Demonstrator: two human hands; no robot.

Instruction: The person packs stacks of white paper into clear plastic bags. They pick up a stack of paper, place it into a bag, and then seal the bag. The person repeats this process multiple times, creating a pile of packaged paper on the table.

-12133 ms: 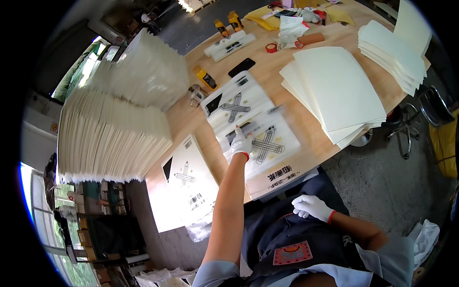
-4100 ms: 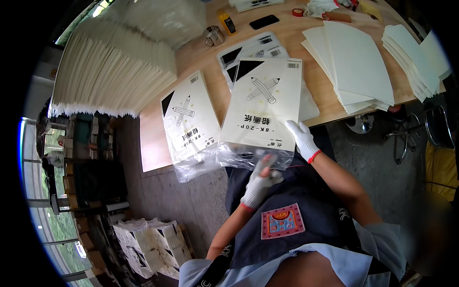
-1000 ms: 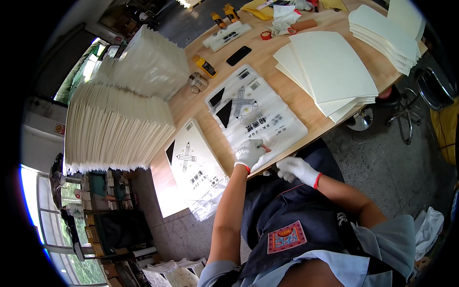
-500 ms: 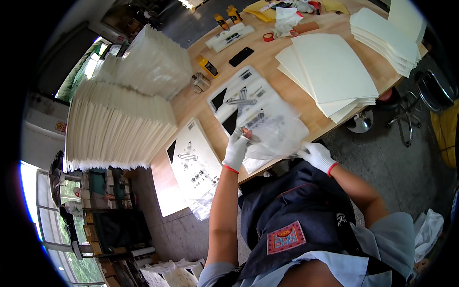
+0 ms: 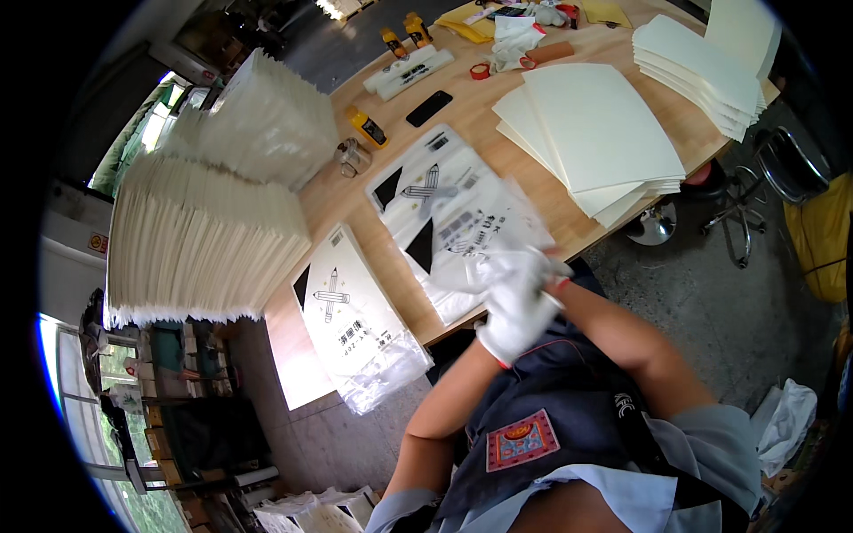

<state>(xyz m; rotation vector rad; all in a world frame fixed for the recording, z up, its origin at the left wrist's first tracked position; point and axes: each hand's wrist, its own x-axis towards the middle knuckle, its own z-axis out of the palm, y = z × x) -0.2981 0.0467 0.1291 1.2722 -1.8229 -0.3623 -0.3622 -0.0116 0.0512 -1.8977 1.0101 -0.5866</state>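
Both gloved hands crossed at the near edge of the table (image 5: 382, 258). Left hand (image 5: 518, 311) is motion-blurred, fingers look curled in against the clear bag (image 5: 520, 226); can't tell how tight, or whether it really has the film. Right hand (image 5: 555, 268) is mostly hidden behind the left, so finger gap and hold unknown.

The clear bag is right at the grip, loose film spreading just beyond the fingers over the printed bags (image 5: 419, 247), which lie flat ahead and to the left.

Step in hand, my read: working the near end of the top bag. To do it well: pinch one layer only, rub it loose from the one below, and check nothing underneath drags along. Uncross the wrists so each hand gets its own corner. Knit gloves may slip on film, so use a fingertip pinch, not a fist. Lift low; avoid creasing the print.

Labels: printed bags show a crossed-pencil drawing, black corner triangle, bold black characters, barcode block at the far end; text nearest the grip is smeared by loose film. Packet (image 5: 324, 275) left of the grip has the same layout, sharper, clear flap toward the person. Bottle (image 5: 367, 127) far beyond the hands: dark label, too small to read. Apron (image 5: 577, 382) below the grip: white lettering on the strap, plus a red-and-blue patch (image 5: 522, 440).
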